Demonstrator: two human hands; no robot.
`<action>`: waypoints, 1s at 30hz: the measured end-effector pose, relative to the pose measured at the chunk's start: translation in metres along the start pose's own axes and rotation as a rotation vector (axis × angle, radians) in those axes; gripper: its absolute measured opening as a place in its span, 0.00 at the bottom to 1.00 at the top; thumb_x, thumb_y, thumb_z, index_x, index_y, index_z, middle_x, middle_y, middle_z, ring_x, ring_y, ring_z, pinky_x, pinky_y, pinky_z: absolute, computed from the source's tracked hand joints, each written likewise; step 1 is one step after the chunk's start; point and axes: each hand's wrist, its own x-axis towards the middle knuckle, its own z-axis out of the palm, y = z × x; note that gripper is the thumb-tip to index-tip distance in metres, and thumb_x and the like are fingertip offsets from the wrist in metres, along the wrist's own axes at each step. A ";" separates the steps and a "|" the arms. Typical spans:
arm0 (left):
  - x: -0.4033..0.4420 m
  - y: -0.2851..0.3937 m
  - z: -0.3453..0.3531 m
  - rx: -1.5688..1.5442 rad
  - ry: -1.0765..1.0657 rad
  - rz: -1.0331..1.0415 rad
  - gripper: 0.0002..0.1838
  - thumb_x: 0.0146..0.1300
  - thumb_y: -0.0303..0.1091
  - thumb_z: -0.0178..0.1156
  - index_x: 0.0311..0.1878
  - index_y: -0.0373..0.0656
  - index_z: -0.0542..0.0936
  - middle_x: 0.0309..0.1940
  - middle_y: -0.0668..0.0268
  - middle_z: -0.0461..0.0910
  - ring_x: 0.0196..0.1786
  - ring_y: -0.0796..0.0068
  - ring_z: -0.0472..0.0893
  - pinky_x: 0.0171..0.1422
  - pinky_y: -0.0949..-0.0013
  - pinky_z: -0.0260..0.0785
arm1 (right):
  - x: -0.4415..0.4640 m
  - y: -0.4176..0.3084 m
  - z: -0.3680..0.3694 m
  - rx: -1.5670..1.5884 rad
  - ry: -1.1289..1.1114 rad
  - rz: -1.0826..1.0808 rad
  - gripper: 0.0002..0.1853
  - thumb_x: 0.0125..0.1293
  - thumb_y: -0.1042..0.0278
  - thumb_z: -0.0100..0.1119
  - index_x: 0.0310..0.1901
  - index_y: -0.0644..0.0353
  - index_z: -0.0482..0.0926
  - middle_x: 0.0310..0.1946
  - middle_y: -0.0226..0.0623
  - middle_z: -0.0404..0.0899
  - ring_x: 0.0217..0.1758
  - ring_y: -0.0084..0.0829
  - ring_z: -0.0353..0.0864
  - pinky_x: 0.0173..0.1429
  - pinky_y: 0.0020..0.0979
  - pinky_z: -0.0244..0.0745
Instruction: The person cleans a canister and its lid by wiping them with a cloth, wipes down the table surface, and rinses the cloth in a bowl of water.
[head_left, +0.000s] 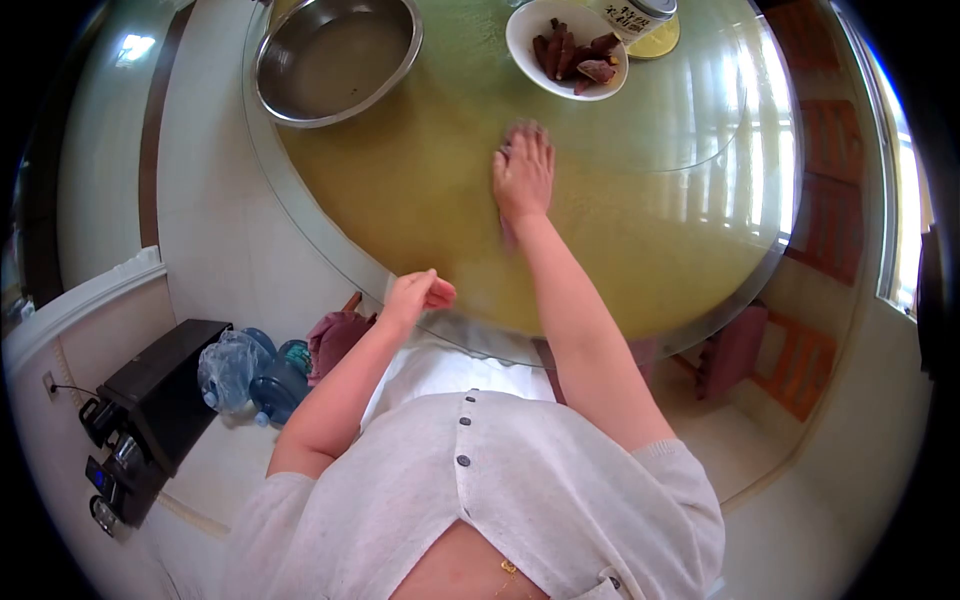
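My right hand (524, 180) lies with fingers stretched out over the glass tabletop (430, 190), pressing on a purplish cloth (508, 236). Most of the cloth is hidden beneath the palm; a bit shows beside the wrist. The fingers look slightly blurred. At the near left edge of the table, my left hand (422, 297) hovers with loosely bent fingers and the thumb apart, and nothing shows in it. Beyond my right hand stands a white bowl (520, 40) with pieces of dark reddish-purple sweet potato (575, 58).
A steel basin (268, 75) of cloudy water stands at the table's far left. By the bowl is a lidded jar (635, 15). Wooden chairs (800, 365) line the right side. Large water bottles (278, 385) and a dark cabinet (165, 385) stand on the left floor.
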 end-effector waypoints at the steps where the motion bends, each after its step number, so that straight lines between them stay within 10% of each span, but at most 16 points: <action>1: -0.005 0.003 0.000 -0.002 -0.074 -0.110 0.23 0.73 0.44 0.42 0.38 0.34 0.80 0.37 0.58 0.82 0.40 0.67 0.82 0.51 0.67 0.73 | 0.005 -0.007 -0.002 0.033 -0.097 -0.159 0.25 0.68 0.65 0.45 0.66 0.56 0.65 0.70 0.38 0.59 0.74 0.39 0.54 0.76 0.42 0.48; 8: -0.012 -0.011 0.005 -0.155 -0.209 -0.303 0.27 0.74 0.48 0.36 0.51 0.35 0.77 0.50 0.56 0.80 0.54 0.65 0.79 0.62 0.61 0.67 | -0.059 -0.007 -0.029 0.134 -0.484 -0.763 0.25 0.66 0.65 0.49 0.66 0.50 0.67 0.69 0.33 0.63 0.73 0.37 0.57 0.75 0.41 0.49; 15: -0.017 -0.018 -0.010 -0.145 -0.239 -0.358 0.26 0.73 0.46 0.36 0.53 0.35 0.76 0.53 0.55 0.79 0.55 0.65 0.79 0.62 0.61 0.67 | -0.161 0.022 -0.060 0.265 -0.615 -0.883 0.23 0.66 0.63 0.51 0.64 0.52 0.70 0.66 0.35 0.68 0.70 0.35 0.64 0.73 0.34 0.57; 17: -0.025 -0.024 -0.024 -0.134 -0.364 -0.458 0.25 0.73 0.44 0.37 0.52 0.33 0.75 0.53 0.53 0.78 0.54 0.62 0.80 0.61 0.60 0.69 | -0.168 0.035 -0.085 0.787 -0.628 -0.051 0.20 0.67 0.64 0.53 0.59 0.55 0.75 0.61 0.40 0.73 0.65 0.37 0.71 0.69 0.31 0.64; 19: -0.035 -0.033 -0.035 -0.149 -0.378 -0.532 0.24 0.72 0.43 0.38 0.52 0.32 0.75 0.53 0.52 0.78 0.53 0.60 0.80 0.61 0.59 0.70 | -0.180 0.069 -0.106 0.626 -0.280 -0.137 0.16 0.67 0.67 0.53 0.55 0.57 0.78 0.56 0.43 0.77 0.60 0.37 0.76 0.66 0.29 0.68; 27: -0.029 -0.093 -0.051 -0.338 -0.310 -0.746 0.27 0.73 0.42 0.33 0.57 0.27 0.71 0.57 0.45 0.74 0.60 0.53 0.75 0.66 0.55 0.66 | -0.232 0.122 -0.119 -0.088 -0.444 -0.297 0.53 0.49 0.53 0.67 0.71 0.67 0.46 0.73 0.57 0.41 0.78 0.53 0.38 0.77 0.49 0.34; 30: -0.021 -0.095 -0.050 -0.496 -0.321 -0.724 0.30 0.73 0.44 0.30 0.60 0.26 0.69 0.59 0.44 0.72 0.63 0.51 0.73 0.68 0.54 0.64 | -0.227 0.082 -0.103 -0.058 -0.463 -0.372 0.53 0.50 0.48 0.66 0.71 0.67 0.50 0.73 0.54 0.45 0.77 0.51 0.41 0.77 0.48 0.37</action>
